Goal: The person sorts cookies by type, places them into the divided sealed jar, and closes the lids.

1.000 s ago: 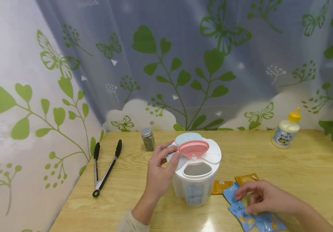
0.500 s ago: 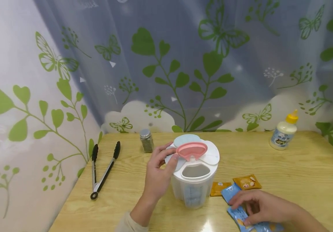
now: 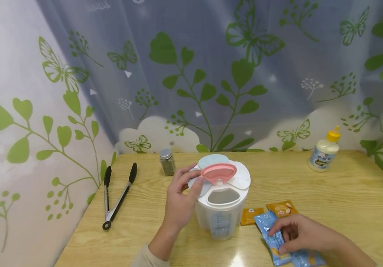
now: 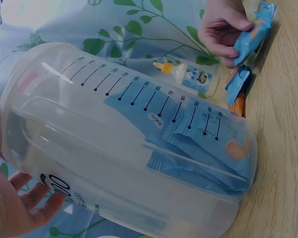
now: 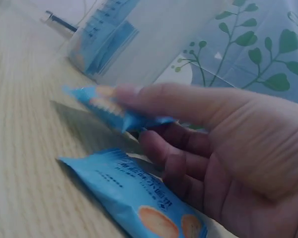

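Surface: wooden table (image 3: 344,193), leaf-print curtain behind.
Left hand (image 3: 179,200): grasping jar (image 3: 221,211) near centre.
Right hand (image 3: 303,233): pinching blue packet (image 3: 269,231), front edge.
Risk: thin pinch, packet may slip.

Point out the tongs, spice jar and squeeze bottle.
tongs (image 3: 119,198), head view, on the right arm's metal shaft.
spice jar (image 3: 168,165), head view, on the glass body.
squeeze bottle (image 3: 322,156), head view, on the label.

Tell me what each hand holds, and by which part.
Right hand pinches a blue packet along its edge. Left hand grips the container at its lidded rim.
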`<state>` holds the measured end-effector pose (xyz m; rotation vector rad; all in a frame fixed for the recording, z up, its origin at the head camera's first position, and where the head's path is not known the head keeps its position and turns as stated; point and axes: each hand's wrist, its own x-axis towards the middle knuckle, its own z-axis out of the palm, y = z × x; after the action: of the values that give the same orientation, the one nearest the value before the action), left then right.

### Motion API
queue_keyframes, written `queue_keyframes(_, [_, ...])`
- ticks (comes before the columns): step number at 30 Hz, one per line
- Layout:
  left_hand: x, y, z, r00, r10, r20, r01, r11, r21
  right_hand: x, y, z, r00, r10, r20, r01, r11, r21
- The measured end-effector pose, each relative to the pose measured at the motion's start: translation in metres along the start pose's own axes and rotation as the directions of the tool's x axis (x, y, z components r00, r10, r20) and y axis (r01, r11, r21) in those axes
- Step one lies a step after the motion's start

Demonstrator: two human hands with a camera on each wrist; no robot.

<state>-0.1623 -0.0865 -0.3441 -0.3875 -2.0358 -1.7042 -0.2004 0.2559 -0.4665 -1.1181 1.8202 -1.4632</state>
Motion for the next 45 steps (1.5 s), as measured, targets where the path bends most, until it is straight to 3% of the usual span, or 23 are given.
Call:
queue_keyframes(4, [0.001,-0.012,-0.001,1.0,0.03,0.004,-0.03,1.0,-0.005,-0.001,0.003,-0.001,0.999,0.001,-0.035,0.001,0.998,0.055])
queue_keyframes(10, [0.002,-0.036,0.001,0.999,0.04,0.015,-0.04,0.999,-0.021,-0.002,0.002,-0.001,1.0,-0.015,-0.022,0.019,0.976,0.215])
queue_keyframes(12, [0.002,-0.037,0.001,0.999,0.044,0.014,-0.044,0.999,-0.017,-0.002,-0.002,0.0,1.0,-0.002,-0.023,0.008,0.967,0.256])
queue_keyframes(15, [0.001,-0.023,0.002,0.999,0.034,0.01,-0.034,0.999,-0.016,-0.001,-0.008,0.001,0.999,0.007,-0.041,0.005,0.957,0.289])
queue_keyframes(19, [0.002,-0.001,0.001,1.0,0.023,0.008,-0.023,1.0,-0.016,0.001,-0.019,0.001,0.997,-0.02,-0.074,0.04,0.96,0.278])
queue_keyframes(22, [0.002,0.001,0.001,1.0,0.029,0.004,-0.029,1.0,-0.008,0.002,-0.029,0.001,0.994,-0.034,-0.107,0.061,0.964,0.259])
queue_keyframes(30, [0.0,-0.005,0.001,0.999,0.034,-0.008,-0.034,0.999,-0.012,0.007,-0.046,-0.001,0.988,-0.106,-0.112,0.134,0.95,0.282])
queue_keyframes(38, [0.002,-0.034,0.001,0.999,0.037,-0.004,-0.037,0.999,-0.016,0.019,-0.072,-0.004,0.975,-0.203,-0.089,0.22,0.939,0.265])
queue_keyframes(42, [0.001,-0.027,0.001,0.999,0.033,-0.008,-0.033,0.999,-0.012,0.025,-0.084,-0.002,0.971,-0.214,-0.107,0.232,0.951,0.204])
queue_keyframes(45, [0.0,-0.015,0.0,1.0,0.028,-0.006,-0.028,1.0,-0.01,0.028,-0.094,0.0,0.972,-0.162,-0.17,0.184,0.975,0.125])
